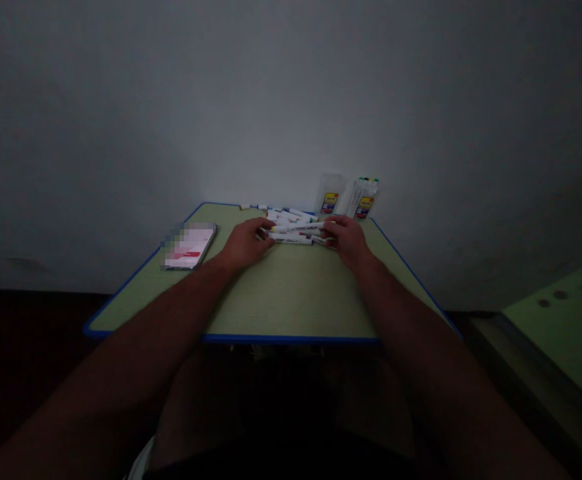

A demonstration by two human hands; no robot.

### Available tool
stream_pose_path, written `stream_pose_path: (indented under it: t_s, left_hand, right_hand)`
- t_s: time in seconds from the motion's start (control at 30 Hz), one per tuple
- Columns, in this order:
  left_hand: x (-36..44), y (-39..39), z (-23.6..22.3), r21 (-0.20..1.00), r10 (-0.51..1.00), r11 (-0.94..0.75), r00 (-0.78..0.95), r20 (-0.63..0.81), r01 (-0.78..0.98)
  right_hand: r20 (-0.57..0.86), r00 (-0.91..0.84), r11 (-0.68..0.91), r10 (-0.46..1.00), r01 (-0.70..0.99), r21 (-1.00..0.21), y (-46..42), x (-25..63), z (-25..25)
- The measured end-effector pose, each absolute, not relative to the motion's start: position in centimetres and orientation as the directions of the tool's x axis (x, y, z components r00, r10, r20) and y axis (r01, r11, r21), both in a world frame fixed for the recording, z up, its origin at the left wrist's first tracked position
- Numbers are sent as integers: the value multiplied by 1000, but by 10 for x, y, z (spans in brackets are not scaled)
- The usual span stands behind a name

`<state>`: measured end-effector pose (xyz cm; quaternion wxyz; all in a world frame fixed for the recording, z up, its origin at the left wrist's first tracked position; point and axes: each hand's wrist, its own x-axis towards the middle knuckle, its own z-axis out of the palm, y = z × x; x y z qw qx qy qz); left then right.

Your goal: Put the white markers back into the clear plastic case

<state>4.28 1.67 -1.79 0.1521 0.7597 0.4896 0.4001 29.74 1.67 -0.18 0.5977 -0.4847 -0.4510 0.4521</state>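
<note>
A white marker (298,227) with a yellow end lies level between my two hands, above other white markers. My right hand (347,239) grips its right end between thumb and fingers. At its left end, the curled thumb and fingers of my left hand (251,241) hold it. Just below, another white marker (291,239) lies across the table side, near both hands. Behind it is a loose pile of several white markers (301,215), some with red or blue parts. Exact finger contacts are small and dim.
Two clear plastic cases stand by the wall: one see-through case (327,190), and one case holding markers (363,200) with coloured ends. A phone (191,247) lies at left on the blue-edged table (293,300). Small white pieces (245,207) lie at the back edge.
</note>
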Motion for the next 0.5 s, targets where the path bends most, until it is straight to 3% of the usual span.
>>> stream_pose_path:
  t_s: [0.3, 0.5]
  left_hand:
    - [37, 20, -19, 365, 855, -512, 419, 307, 777]
    - [36, 21, -18, 354, 853, -517, 434, 289, 779]
  right_hand:
    - [140, 316, 185, 938, -118, -975, 18, 300, 2]
    - [160, 357, 221, 920, -137, -966, 19, 304, 5]
